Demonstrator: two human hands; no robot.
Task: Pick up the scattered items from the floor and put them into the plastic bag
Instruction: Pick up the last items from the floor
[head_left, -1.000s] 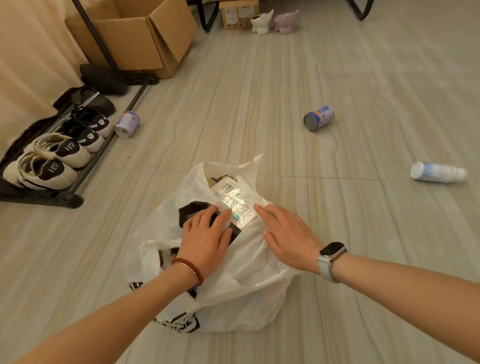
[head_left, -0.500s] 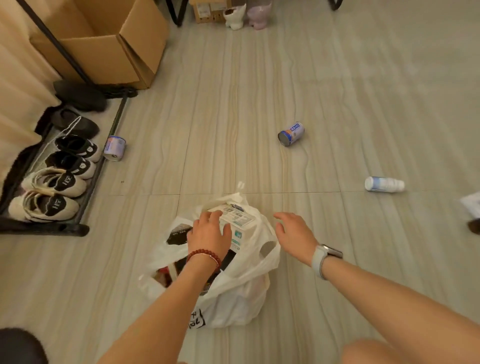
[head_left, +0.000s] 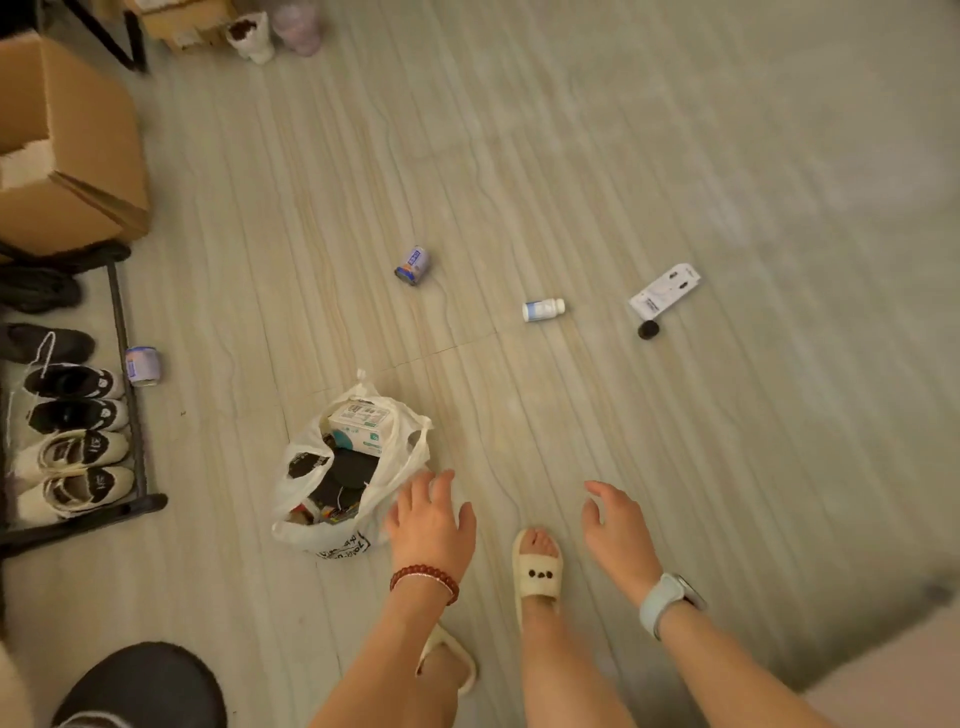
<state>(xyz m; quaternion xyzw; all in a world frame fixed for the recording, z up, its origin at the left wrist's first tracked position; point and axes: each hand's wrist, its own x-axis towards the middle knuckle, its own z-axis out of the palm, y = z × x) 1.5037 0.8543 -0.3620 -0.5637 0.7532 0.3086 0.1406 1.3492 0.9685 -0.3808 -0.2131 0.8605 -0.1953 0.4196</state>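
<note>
The white plastic bag (head_left: 306, 499) stands open on the floor, with a white and green box (head_left: 361, 422) and dark items inside. My left hand (head_left: 434, 519), with a red bead bracelet, hangs open just right of the bag and holds nothing. Further right, my right hand (head_left: 618, 530), with a watch on the wrist, is open and empty too. Scattered on the floor beyond lie a blue can (head_left: 413, 265), a white bottle (head_left: 543, 310), a white flat package (head_left: 665, 291) and a small black round lid (head_left: 648, 329). A second can (head_left: 141, 366) lies by the shoe rack.
A black shoe rack (head_left: 124, 415) with several shoes runs along the left. A cardboard box (head_left: 67, 156) stands at the upper left, small pots (head_left: 252, 36) at the far wall. My feet in cream slippers (head_left: 537, 569) stand right of the bag. A dark round object (head_left: 140, 686) sits bottom left.
Both hands have come off the bag and pulled back toward me. The view has risen, so the bag looks smaller and the package and black lid have come into view.
</note>
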